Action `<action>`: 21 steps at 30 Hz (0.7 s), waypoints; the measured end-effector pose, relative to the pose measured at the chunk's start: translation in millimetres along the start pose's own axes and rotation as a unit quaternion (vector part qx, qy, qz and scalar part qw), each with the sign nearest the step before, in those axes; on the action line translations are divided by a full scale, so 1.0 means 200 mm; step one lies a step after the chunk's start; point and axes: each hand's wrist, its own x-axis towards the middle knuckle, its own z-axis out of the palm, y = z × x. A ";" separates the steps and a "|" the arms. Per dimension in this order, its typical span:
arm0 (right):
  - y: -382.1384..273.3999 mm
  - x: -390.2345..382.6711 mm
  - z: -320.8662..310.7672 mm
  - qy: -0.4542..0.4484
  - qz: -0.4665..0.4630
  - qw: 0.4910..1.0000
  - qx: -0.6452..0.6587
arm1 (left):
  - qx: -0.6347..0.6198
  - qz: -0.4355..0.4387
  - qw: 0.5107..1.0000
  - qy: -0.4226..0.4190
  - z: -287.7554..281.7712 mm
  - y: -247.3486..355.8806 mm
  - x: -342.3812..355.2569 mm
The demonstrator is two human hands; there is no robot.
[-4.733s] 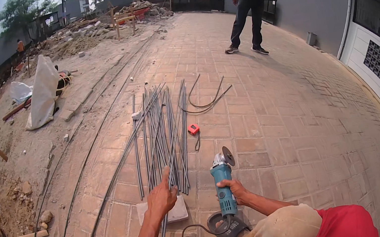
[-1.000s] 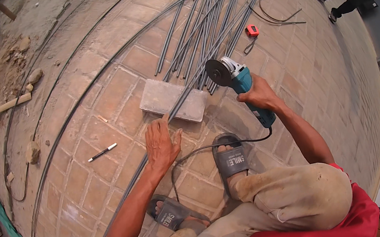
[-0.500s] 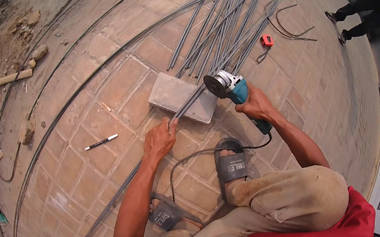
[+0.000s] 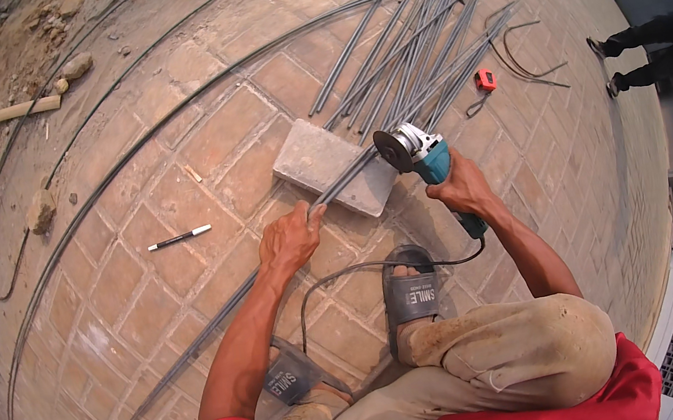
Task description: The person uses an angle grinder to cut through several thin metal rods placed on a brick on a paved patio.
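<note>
My left hand [image 4: 290, 240] is closed around a few thin grey steel rods [image 4: 339, 183], which run from the lower left across the top of a grey concrete block [image 4: 304, 149]. In my right hand [image 4: 464, 187] is a teal angle grinder [image 4: 434, 163], gripped by its body. Its dark cutting disc [image 4: 393, 151] stands upright at the rods, near the block's right end. Whether the disc touches them, I cannot tell. A black cord [image 4: 347, 272] leads from the grinder's lower end past my sandalled feet.
Beyond the block lies a pile of cut rods [image 4: 407, 47], with a red tape measure [image 4: 485, 81] to its right. A marker pen [image 4: 179, 237] rests on the paving at left. Long bent rods [image 4: 124, 161] curve across the left side. Another person's legs [image 4: 653, 50] show far right.
The whole view has shifted slightly, so the block, rods and grinder appear a little further right. Both hands keep their hold, with little movement relative to the block.
</note>
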 end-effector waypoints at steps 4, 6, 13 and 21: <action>-0.02 -0.01 -0.02 -0.004 0.004 1.000 -0.002 | -0.001 -0.004 1.000 -0.006 -0.01 0.01 0.00; -0.01 0.00 -0.01 0.000 -0.003 1.000 -0.005 | 0.001 -0.005 1.000 -0.006 -0.01 0.01 0.00; -0.05 -0.02 -0.02 0.004 -0.007 1.000 0.002 | 0.012 -0.002 1.000 0.001 -0.01 0.02 0.00; -0.03 -0.01 -0.01 -0.001 -0.001 1.000 -0.006 | 0.003 -0.003 1.000 -0.002 0.00 0.00 0.00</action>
